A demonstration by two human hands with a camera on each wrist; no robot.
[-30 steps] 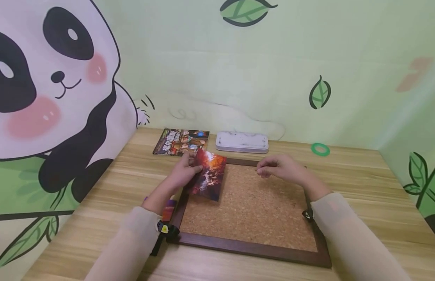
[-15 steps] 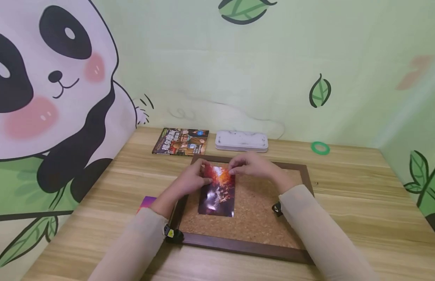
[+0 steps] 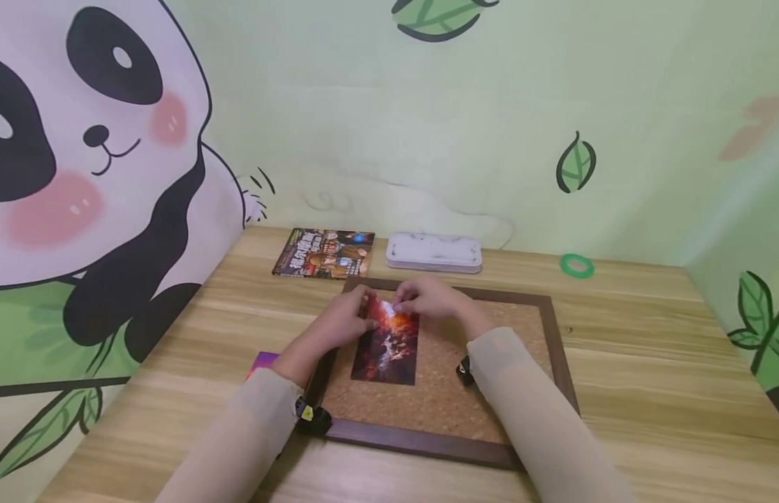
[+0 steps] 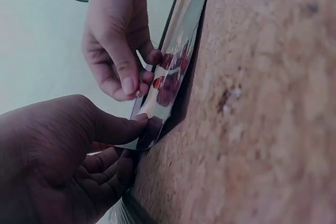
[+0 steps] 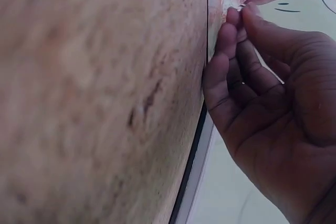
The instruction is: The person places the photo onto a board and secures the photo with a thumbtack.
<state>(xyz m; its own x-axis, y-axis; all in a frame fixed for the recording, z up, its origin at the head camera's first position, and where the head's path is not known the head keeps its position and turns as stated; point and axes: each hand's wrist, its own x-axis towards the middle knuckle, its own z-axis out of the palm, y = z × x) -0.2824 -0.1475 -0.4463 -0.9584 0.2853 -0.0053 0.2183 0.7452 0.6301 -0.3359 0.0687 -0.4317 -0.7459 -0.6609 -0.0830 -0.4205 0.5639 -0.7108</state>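
A glossy photo card [image 3: 384,356] with a fiery red, orange and dark print lies over the left part of a brown-framed cork board [image 3: 420,416]. My left hand [image 3: 341,319] pinches the card's upper left edge between thumb and fingers; in the left wrist view the card is bent and partly raised off the cork. Just at the card's top edge, my right hand [image 3: 432,297] pinches a tiny pin [image 5: 241,7] between thumb and forefinger, its shape mostly hidden by the fingertips.
Behind the board lie a colourful book [image 3: 326,253] and a white tin case [image 3: 434,252]. A green ring [image 3: 576,265] is at the back right. One small brassy piece [image 3: 569,329] rests right of the board. Another purple card [image 3: 262,362] shows beside the left forearm.
The card has come down from a tilted hold onto the cork, shifting slightly right. My right hand has moved left from over the board to the card's top edge.
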